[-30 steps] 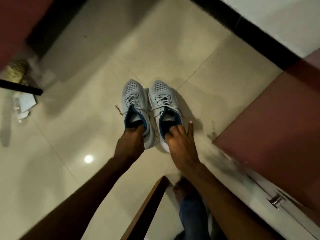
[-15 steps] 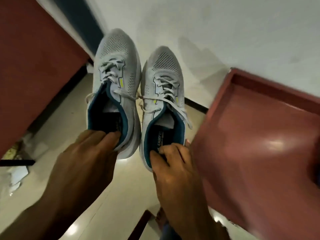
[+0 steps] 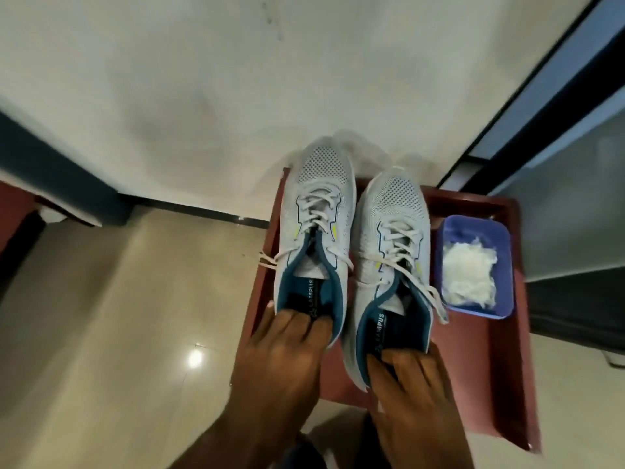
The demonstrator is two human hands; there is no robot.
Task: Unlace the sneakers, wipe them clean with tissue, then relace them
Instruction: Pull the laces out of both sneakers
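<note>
Both hands are gripping sneaker heels: left hand (image 3: 287, 360) one sneaker (image 3: 316, 228), right hand (image 3: 411, 390) the other (image 3: 392, 258); insoles are reading "CAMPUS".

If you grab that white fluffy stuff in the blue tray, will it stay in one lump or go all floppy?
The white tissue looks wispy and shredded at its edges, so it would probably go floppy and squash easily in a hand. It seems very light for its size, likely to lift without moving the blue tray. Loose strands may pull off rather than stay in one lump.
</note>
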